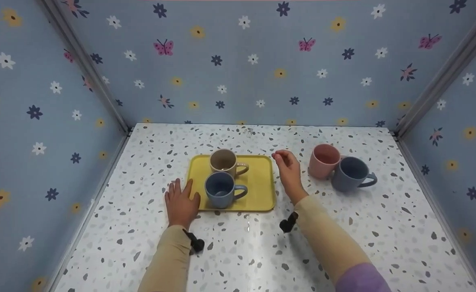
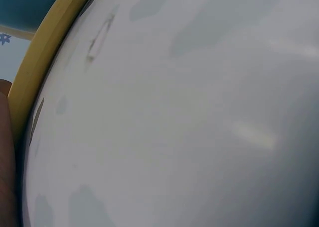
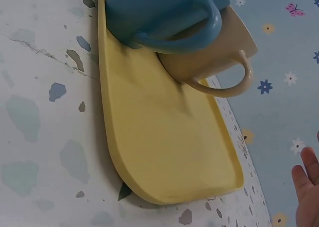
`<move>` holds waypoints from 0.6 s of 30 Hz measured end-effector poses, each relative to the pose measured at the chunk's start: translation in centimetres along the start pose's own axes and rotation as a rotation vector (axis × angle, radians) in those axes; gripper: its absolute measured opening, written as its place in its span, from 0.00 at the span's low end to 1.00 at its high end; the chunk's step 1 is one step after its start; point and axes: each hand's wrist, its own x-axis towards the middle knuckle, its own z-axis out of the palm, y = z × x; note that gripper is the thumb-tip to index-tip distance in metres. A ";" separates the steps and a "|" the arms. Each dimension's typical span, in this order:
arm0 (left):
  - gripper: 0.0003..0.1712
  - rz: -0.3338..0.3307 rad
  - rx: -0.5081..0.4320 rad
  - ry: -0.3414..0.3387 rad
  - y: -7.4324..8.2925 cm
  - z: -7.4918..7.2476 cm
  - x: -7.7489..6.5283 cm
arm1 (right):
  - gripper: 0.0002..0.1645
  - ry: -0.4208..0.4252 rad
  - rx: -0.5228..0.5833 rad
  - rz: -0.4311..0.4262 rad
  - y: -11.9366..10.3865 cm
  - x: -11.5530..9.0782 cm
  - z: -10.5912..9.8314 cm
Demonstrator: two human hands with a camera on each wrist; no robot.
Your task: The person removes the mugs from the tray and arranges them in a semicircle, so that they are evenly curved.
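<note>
A yellow tray (image 1: 258, 184) lies on the speckled table, with a beige mug (image 1: 223, 159) and a blue mug (image 1: 220, 190) standing on its left half, handles to the right. My left hand (image 1: 181, 205) rests beside the tray's left edge, fingers spread and straight. Just past the tray's right edge is my right hand (image 1: 290, 174), its fingers loosely bent and holding nothing. In the right wrist view both mugs and the bare part of the tray (image 3: 164, 137) show, with some fingertips (image 3: 301, 177) at the right. The left wrist view catches mostly tabletop and the tray's rim (image 2: 37, 62).
To the right of my right hand stand a pink mug (image 1: 323, 162) and a dark blue-grey mug (image 1: 349, 174), side by side. Flower-patterned walls (image 1: 246, 61) enclose the table (image 1: 238, 251) at the back and both sides.
</note>
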 end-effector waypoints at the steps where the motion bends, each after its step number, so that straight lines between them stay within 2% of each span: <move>1: 0.36 0.001 0.002 -0.001 0.0 0.0 0.0 | 0.18 -0.005 0.007 0.004 0.1 -0.1 0.2; 11: 0.36 0.010 0.012 0.000 -0.1 0.2 0.0 | 0.17 -0.059 -0.029 0.052 0.7 -1.5 2.8; 18: 0.35 0.023 -0.001 0.019 -0.2 0.2 0.0 | 0.15 -0.089 0.030 0.072 1.8 -2.5 4.1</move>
